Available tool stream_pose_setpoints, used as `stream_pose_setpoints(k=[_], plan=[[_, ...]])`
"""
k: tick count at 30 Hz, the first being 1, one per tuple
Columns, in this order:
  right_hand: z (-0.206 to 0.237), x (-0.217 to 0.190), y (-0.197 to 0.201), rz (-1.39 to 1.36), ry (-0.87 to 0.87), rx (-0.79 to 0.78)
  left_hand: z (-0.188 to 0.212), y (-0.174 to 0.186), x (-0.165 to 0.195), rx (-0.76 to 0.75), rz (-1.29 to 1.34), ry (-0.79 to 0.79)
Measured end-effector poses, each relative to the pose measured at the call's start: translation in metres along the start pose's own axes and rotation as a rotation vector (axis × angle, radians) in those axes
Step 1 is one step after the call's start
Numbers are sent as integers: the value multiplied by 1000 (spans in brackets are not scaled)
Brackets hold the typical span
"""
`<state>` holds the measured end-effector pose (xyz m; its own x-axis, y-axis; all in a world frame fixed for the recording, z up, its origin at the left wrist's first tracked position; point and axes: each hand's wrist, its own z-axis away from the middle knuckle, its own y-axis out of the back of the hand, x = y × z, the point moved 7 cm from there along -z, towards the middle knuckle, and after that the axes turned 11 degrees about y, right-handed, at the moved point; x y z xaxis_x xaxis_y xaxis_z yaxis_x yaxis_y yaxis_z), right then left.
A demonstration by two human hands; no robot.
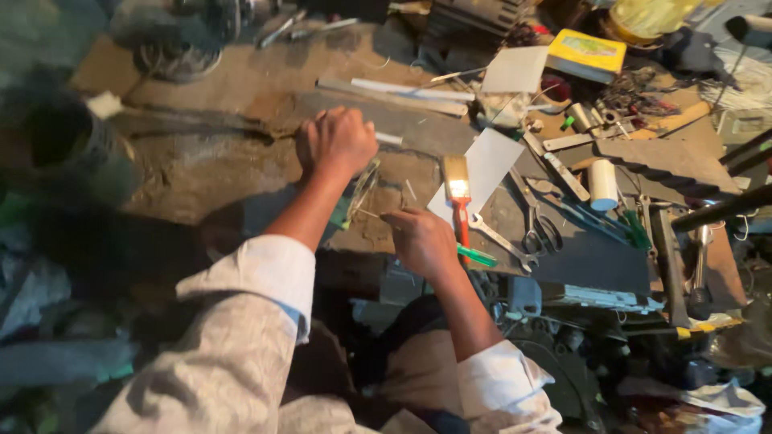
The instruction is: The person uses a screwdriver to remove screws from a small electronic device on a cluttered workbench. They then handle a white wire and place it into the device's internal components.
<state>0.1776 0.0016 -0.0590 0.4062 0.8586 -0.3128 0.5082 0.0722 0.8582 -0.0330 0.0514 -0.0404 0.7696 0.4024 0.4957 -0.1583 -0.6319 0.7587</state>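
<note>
Cluttered dirty workbench, seen from above.

Left hand, far centre: clenched into a fist around a slim pale rod, only a short end showing to the right of the knuckles. What runs left out of the fist looks like a dark thin bar lying along the bench; cannot tell whether same piece.

Right hand, nearer and to the right: fingers curled down, pinching a thin wire-like strip that pokes out leftward. Green-handled tool just beside the hand's right edge; contact unclear.

Between the hands: a narrow, translucent, green-tinged part, slanting near to far. Too blurred to name.

Handling judgement:
- Rod looks light, stiff, smooth, probably metal or plastic tube. Likely slippery in a loose hold; full fist near the end suits it.
- Wire strip looks very light and springy, easily bent. Best pinched close to the working end, not mid-length.

Surroundings:
- Paintbrush, red handle, lying just right of the right hand, bristles far.
- Pale flat sheet under and beside the brush.
- Scissors and a spanner further right.
- White tape roll right of those.
- Yellow box far right.
</note>
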Motion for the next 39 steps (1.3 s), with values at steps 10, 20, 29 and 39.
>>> stream_pose_setpoints(k=[10,20,29,39], plan=[[-26,15,15,268,-160,-38,-2,-1,7,-8,27,14],[-33,1,23,263,-103,-67,-2,7,8,2,-5,9],[3,-1,-9,90,56,36,0,1,6,-23,-12,14],[-10,14,5,164,-84,95,0,9,11,148,32,-42]])
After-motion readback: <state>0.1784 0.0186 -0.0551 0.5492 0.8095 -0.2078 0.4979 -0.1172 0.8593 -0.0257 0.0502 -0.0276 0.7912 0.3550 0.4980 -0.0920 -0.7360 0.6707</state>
